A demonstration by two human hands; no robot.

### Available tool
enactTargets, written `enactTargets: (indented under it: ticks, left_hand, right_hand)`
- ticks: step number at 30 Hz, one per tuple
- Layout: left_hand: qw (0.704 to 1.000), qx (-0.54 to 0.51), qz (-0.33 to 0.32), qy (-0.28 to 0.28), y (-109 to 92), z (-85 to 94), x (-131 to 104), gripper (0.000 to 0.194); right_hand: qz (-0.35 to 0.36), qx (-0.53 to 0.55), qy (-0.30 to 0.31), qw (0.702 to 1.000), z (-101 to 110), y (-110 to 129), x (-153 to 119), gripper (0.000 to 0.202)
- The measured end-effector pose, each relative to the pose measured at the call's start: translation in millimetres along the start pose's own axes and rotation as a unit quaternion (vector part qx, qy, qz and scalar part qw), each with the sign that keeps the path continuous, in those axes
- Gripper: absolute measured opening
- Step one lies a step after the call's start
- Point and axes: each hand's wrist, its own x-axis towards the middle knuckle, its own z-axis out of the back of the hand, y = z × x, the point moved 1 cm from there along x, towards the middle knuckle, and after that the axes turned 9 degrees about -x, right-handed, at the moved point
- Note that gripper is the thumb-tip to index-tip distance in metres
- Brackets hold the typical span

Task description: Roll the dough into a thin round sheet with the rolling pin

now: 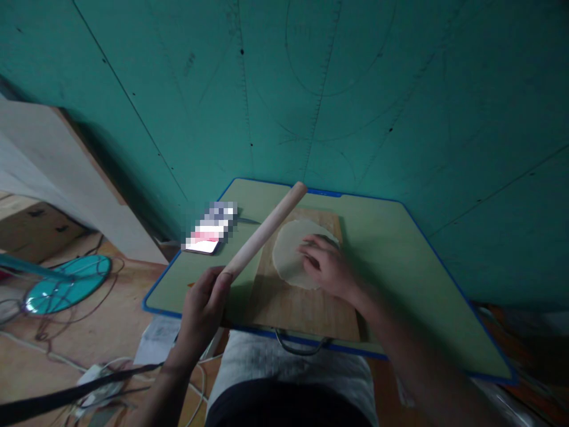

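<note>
A pale wooden rolling pin [267, 228] is held at its lower end by my left hand [208, 299], its far end raised over the table and slanting up to the right. On a wooden board [293, 311] lies a flat, round sheet of dough [288, 255]. Over the right part of the dough is my right hand [326, 261], its fingers bent and drawn together at the dough's surface. Whether they pinch any dough is hidden.
The board rests on a light green table [391, 255] with a blue edge. A lit phone [211, 228] lies at the table's left side. Behind stands a green wall. Cables and a round teal base [71, 284] are on the floor at left.
</note>
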Motion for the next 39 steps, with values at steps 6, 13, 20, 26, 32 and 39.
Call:
enactTargets:
  ticks: [6,13,20,26,32,39]
  left_hand:
    - [1.000,0.001,-0.004,0.003,0.4,-0.4,-0.6,0.034]
    - [1.000,0.003,-0.012,0.000,-1.6,-1.0,0.9,0.034]
    - [1.000,0.004,-0.009,-0.004,1.0,-2.7,1.2,0.035]
    - [1.000,0.007,-0.025,-0.005,2.2,-1.4,1.6,0.035]
    - [1.000,0.012,-0.024,-0.009,0.9,-0.7,0.9,0.036]
    - [1.000,0.000,-0.019,-0.006,-1.8,-0.6,0.9,0.038]
  right_hand:
    - [0.021,-0.041,0.047,0.998,-1.2,14.2,3.1,0.032]
    - [-0.036,-0.082,0.042,0.995,3.0,4.4,4.1,0.037]
    - [-0.005,-0.059,0.073,0.996,-2.6,14.2,4.2,0.039]
    - [-0.010,-0.006,0.028,1.000,-1.9,7.2,3.3,0.034]
    - [-0.013,-0.050,0.061,0.997,-4.1,8.3,3.4,0.041]
    - [0.023,-0.021,0.038,0.999,-6.3,4.4,-0.6,0.029]
